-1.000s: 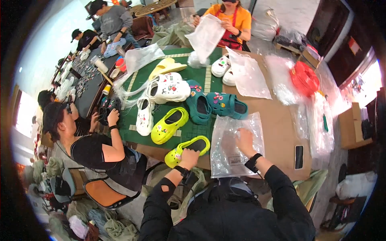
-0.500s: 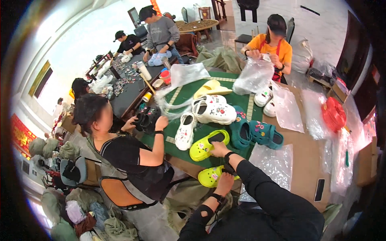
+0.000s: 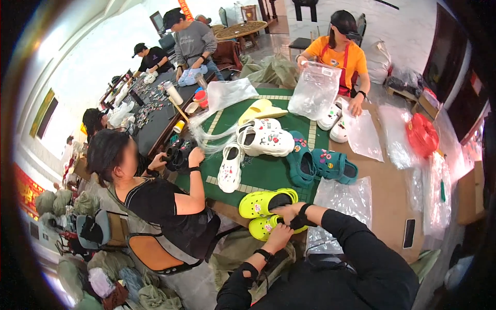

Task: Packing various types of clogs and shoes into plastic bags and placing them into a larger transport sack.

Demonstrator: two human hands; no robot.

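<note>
Two lime-yellow clogs with small charms sit side by side at the near edge of the green table top. The farther clog (image 3: 257, 203) points left, and the nearer clog (image 3: 261, 227) lies right against it. My left hand (image 3: 280, 236) is closed on the nearer clog by its opening. At the heel side my right hand (image 3: 290, 214) grips the farther clog, its fingers partly hidden between the two openings. Just beyond them is a pair of teal clogs (image 3: 335, 166) with charms. White clogs (image 3: 267, 140) with printed charms and a yellow slipper (image 3: 262, 111) lie farther back.
A clear plastic bag (image 3: 343, 199) lies right of my hands, a phone (image 3: 409, 233) farther right. Across the table a person in orange (image 3: 338, 51) holds a clear bag beside white clogs. On my left a seated person (image 3: 160, 201) handles dark clogs (image 3: 182, 155).
The two lime clogs have come together, the farther one moving nearer to the other. My right hand moved down with it. The person in orange has lowered one hand to a flat plastic sheet.
</note>
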